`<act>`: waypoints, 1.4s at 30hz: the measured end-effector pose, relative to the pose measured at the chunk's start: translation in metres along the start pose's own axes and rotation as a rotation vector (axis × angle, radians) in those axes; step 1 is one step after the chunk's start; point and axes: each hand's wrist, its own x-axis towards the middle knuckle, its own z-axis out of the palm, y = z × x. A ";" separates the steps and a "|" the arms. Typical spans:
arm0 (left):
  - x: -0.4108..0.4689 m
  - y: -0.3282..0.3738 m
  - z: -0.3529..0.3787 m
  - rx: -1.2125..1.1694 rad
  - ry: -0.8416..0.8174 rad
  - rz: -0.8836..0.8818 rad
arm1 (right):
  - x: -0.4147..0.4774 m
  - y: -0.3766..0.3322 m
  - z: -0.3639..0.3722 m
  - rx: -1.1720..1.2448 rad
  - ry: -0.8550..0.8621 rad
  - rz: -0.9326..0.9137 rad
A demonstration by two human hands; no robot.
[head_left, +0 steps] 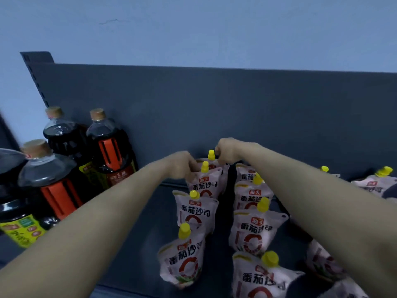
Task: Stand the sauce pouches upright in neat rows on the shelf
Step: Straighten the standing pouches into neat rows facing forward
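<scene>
Now squaring up the back of the left row

Largest first: the shelf (150, 222) runs wide under a dark back panel (214, 104), with tall dark bottles (107, 147) crowding its left end. Sauce pouches stand in 2 rows from front to back, the left row (196, 214) and the right row (254, 233), with a dark aisle between them. More pouches (373, 183) lie flat or slumped at the far right, not yet stood up.

Both hands work the rear pouch (216, 165), which sits just in front of the back panel. The left hand (182, 166) curls onto its left shoulder and the right hand (227, 151) pinches its top beside the yellow cap (211, 155); neither is spread wide.

To do this well, I judge the base should be pressed flat and the face turned to match the pouch ahead, keeping the aisle straight. Room is tight: the panel stops it behind, a neighbour touches in front, and both forearms pass over standing pouches, so they should lift out upward rather than drag back across the caps
</scene>
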 end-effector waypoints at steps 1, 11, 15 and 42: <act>0.004 -0.002 0.004 0.015 0.001 0.015 | 0.003 -0.002 0.002 -0.016 -0.005 0.024; 0.020 -0.033 0.003 0.007 0.105 0.055 | 0.024 -0.016 0.013 0.131 0.073 0.104; 0.019 -0.039 0.003 -0.016 0.108 0.068 | 0.032 -0.023 0.016 0.162 0.126 0.082; -0.026 -0.027 -0.020 -0.191 0.303 0.125 | -0.043 -0.039 -0.026 0.236 0.074 0.067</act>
